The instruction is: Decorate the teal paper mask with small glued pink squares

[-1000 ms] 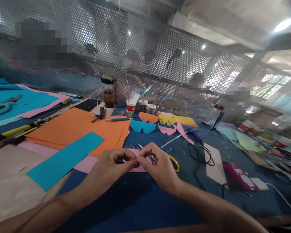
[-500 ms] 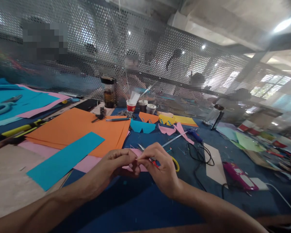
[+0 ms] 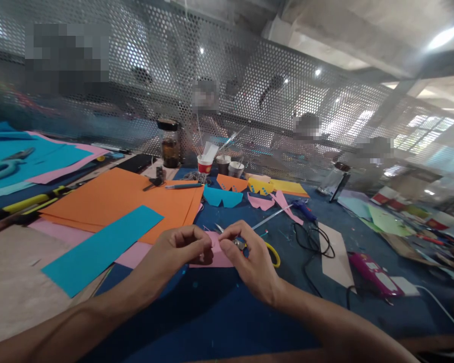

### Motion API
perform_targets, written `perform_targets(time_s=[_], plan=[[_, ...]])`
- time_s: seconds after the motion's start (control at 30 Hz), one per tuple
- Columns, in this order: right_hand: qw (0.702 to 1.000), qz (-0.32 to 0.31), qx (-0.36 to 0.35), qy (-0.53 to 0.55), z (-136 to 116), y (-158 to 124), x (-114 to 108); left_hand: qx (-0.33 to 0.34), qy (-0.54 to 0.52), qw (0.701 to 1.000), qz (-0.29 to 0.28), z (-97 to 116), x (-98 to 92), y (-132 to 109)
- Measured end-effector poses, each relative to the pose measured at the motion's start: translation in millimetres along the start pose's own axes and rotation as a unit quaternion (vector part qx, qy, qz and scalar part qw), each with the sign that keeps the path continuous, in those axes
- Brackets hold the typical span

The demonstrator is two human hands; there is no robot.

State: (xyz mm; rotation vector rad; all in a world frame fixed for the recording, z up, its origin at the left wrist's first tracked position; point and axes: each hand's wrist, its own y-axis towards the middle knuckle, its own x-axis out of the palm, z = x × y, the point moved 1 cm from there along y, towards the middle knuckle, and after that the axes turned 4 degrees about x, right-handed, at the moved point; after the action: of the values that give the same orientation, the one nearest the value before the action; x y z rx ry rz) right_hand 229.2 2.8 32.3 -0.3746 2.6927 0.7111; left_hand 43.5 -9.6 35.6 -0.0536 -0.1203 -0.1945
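Note:
My left hand (image 3: 185, 247) is closed in a pinch, thumb against forefinger; anything between the tips is too small to make out. Facing it, my right hand (image 3: 251, 262) has its thumb and forefinger tips drawn together, and I cannot make out what they hold. A narrow gap separates the two hands. Beneath the fingertips lies a pink piece of paper (image 3: 212, 260), partly covered by both hands. Scissors with a yellow handle (image 3: 275, 256) lie behind my right hand, mostly hidden. Cut paper shapes in blue (image 3: 222, 198), orange (image 3: 230, 183), yellow (image 3: 260, 186) and pink (image 3: 260, 202) stand farther back.
Orange sheets (image 3: 109, 201) and a blue paper strip (image 3: 102, 252) lie left. A glue gun (image 3: 304, 209) with a black cable, a beige card (image 3: 335, 257) and a magenta device (image 3: 374, 275) are right. Paper cups (image 3: 204, 165) and a jar (image 3: 169, 146) stand before the perforated screen (image 3: 245, 101).
My fingertips, which met over the pink paper, have parted slightly, the left ones moving left and the right ones right. More of the pink paper shows between them.

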Motion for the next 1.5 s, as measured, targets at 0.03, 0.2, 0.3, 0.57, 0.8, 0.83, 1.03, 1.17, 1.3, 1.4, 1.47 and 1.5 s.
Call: perform_targets(time_s=[0.03, 0.2, 0.3, 0.57, 0.8, 0.83, 1.03, 1.17, 1.3, 1.4, 1.47, 1.5], plan=[[1.0, -0.006, 0.013, -0.001, -1, 0, 0, 0.013, 0.021, 1.0, 0.007, 0, 0.2, 0], [1.0, -0.014, 0.025, -0.009, -1, 0, 4, 0.062, 0.109, 0.992, -0.003, -3, -0.6, -1], [1.0, -0.005, 0.012, -0.019, 1, -1, 4, 0.068, 0.126, 0.99, -0.014, -4, -0.8, -2], [0.998, -0.033, 0.04, -0.023, -1, 1, 1, 0.075, 0.126, 0.989, -0.021, -3, -0.8, -3], [0.998, -0.04, 0.046, -0.018, 1, 0, 3, 0.069, 0.144, 0.987, 0.001, -4, -1.8, -2], [0.998, -0.043, 0.045, -0.014, 1, 1, 3, 0.069, 0.138, 0.988, 0.003, -4, -1.9, -1], [1.0, -0.023, 0.015, 0.002, 1, 1, 6, 0.019, 0.022, 1.0, -0.003, -5, -1.4, 2], [0.999, -0.012, -0.041, -0.029, 4, 0, 7, -0.019, -0.025, 0.999, -0.01, -7, -1.5, 2], [0.997, 0.002, -0.057, -0.048, 7, -1, 6, -0.026, -0.023, 0.999, -0.026, -10, -4.1, 1], [0.996, 0.006, -0.071, -0.06, 7, -1, 6, -0.041, -0.033, 0.998, -0.034, -11, -4.9, 2], [0.995, 0.006, -0.077, -0.06, 7, -1, 6, -0.047, -0.039, 0.997, -0.039, -11, -4.2, 2], [0.996, 0.005, -0.073, -0.055, 7, -1, 6, -0.046, -0.044, 0.997, -0.036, -11, -3.7, 3]])
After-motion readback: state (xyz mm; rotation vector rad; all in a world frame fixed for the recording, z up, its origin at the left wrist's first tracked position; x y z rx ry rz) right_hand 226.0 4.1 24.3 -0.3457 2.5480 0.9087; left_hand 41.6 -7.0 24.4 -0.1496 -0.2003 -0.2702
